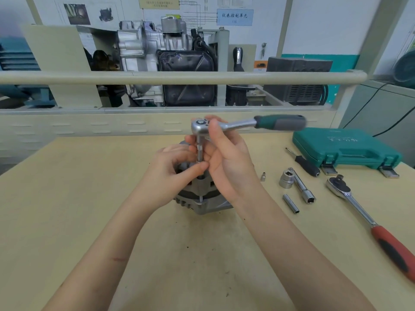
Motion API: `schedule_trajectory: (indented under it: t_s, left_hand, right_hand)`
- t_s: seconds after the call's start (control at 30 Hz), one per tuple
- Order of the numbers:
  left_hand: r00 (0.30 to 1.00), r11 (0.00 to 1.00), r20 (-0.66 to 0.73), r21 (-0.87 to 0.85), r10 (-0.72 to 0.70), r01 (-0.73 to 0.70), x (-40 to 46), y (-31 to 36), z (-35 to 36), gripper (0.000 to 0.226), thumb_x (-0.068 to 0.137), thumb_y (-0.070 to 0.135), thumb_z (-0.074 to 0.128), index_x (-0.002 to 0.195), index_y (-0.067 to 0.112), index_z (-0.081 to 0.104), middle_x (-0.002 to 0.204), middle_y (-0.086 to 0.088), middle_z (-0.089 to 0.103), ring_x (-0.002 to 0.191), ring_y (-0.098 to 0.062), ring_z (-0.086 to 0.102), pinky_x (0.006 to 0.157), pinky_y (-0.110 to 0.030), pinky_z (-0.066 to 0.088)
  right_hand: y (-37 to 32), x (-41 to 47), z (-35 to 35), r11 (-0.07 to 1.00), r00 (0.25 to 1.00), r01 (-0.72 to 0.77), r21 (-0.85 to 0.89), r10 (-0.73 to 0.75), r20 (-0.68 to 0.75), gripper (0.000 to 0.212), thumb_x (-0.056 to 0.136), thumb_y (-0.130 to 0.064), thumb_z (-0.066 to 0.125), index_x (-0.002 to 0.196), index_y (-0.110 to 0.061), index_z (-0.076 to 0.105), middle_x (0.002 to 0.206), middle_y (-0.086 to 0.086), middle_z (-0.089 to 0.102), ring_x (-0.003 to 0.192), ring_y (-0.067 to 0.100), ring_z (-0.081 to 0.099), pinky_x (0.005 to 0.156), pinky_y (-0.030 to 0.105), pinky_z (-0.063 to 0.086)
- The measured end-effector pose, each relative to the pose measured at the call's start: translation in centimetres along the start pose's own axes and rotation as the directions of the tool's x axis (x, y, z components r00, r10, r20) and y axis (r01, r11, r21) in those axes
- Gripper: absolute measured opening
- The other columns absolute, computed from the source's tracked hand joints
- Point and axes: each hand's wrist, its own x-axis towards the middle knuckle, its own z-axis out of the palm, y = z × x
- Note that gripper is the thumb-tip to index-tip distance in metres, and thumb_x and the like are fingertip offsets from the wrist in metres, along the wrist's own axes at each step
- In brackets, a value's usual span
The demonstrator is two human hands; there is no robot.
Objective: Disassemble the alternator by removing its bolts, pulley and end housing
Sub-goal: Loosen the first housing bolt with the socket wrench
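Observation:
The grey alternator [203,199] stands on the wooden table [89,187], mostly hidden behind both hands. A small ratchet [235,125] with a green and grey handle stands over it, its extension and socket [199,151] pointing straight down at the alternator's top. My right hand [226,160] grips the ratchet just under its head, thumb against the head. My left hand [173,169] pinches the lower end of the socket between thumb and fingertips. The bolt under the socket is hidden.
Right of the alternator lie a tiny socket [263,177], a large socket [286,180], a long socket bar [302,188], a slim socket [291,203], a screwdriver [305,163] and a red-handled ratchet [370,223]. A closed green tool case [345,148] sits far right. A rail [157,77] crosses behind.

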Motion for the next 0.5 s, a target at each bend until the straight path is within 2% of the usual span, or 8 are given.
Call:
schedule_trajectory:
  t_s: [0.07,0.13,0.23,0.33,0.43,0.5]
  left_hand:
    - [0.999,0.998,0.038,-0.057,-0.012,0.014,-0.07,-0.12,-0.03,0.017,0.082,0.016,0.065,0.071,0.029,0.064,0.079,0.022,0.062,0.086,0.007,0.053,0.080,-0.015,0.038]
    - [1.000,0.998,0.015,-0.059,-0.025,0.025,-0.15,-0.13,0.07,0.019,0.082,0.013,0.066,0.070,0.028,0.064,0.081,0.020,0.063,0.088,0.001,0.054,0.083,-0.024,0.041]
    - [0.998,0.999,-0.060,0.016,-0.031,0.032,-0.21,0.10,0.37,0.005,0.073,0.029,0.065,0.068,0.027,0.066,0.080,0.022,0.062,0.093,-0.003,0.054,0.095,-0.040,0.038]
    - [0.996,0.998,-0.082,0.048,-0.038,0.042,-0.26,0.26,0.51,0.010,0.070,0.034,0.064,0.061,0.031,0.060,0.070,0.027,0.061,0.093,-0.008,0.054,0.096,-0.053,0.035]
    - [0.995,0.997,-0.060,0.021,-0.077,0.079,-0.15,0.18,0.28,0.015,0.069,0.034,0.069,0.066,0.020,0.067,0.073,0.023,0.060,0.093,0.000,0.050,0.098,-0.046,0.035]
    - [0.993,0.993,-0.020,-0.001,-0.117,0.117,-0.07,0.08,0.01,0.009,0.072,0.028,0.076,0.074,0.022,0.069,0.086,0.022,0.060,0.101,-0.004,0.051,0.098,-0.030,0.037]
  right_hand:
    - [-0.14,0.16,0.06,0.999,0.999,-0.028,-0.023,0.027,-0.033,0.029,0.075,-0.031,0.053,0.094,-0.010,0.058,0.084,-0.001,0.070,0.070,0.013,0.067,0.063,0.025,0.055]
    - [-0.26,0.23,0.11,0.998,0.998,-0.043,-0.050,0.041,-0.040,0.032,0.076,-0.032,0.051,0.094,-0.007,0.058,0.085,0.000,0.070,0.067,0.011,0.066,0.062,0.024,0.054]
    - [-0.27,0.13,0.22,1.000,0.999,-0.021,-0.018,0.020,-0.048,0.025,0.071,-0.026,0.057,0.091,-0.011,0.055,0.079,0.000,0.068,0.065,0.012,0.065,0.059,0.024,0.053]
    - [-0.14,-0.04,0.23,1.000,1.000,0.016,0.012,-0.016,-0.025,0.030,0.066,-0.018,0.067,0.091,-0.012,0.050,0.073,-0.001,0.065,0.064,0.013,0.064,0.059,0.025,0.053]
    - [0.14,-0.03,0.08,1.000,1.000,0.008,-0.003,-0.008,-0.011,0.028,0.071,-0.025,0.063,0.093,-0.011,0.054,0.077,-0.001,0.068,0.067,0.014,0.065,0.059,0.026,0.053]
    - [0.10,0.21,0.01,0.999,0.999,-0.029,-0.022,0.029,-0.027,0.031,0.075,-0.034,0.054,0.094,-0.009,0.058,0.081,0.000,0.069,0.065,0.011,0.064,0.057,0.024,0.052]
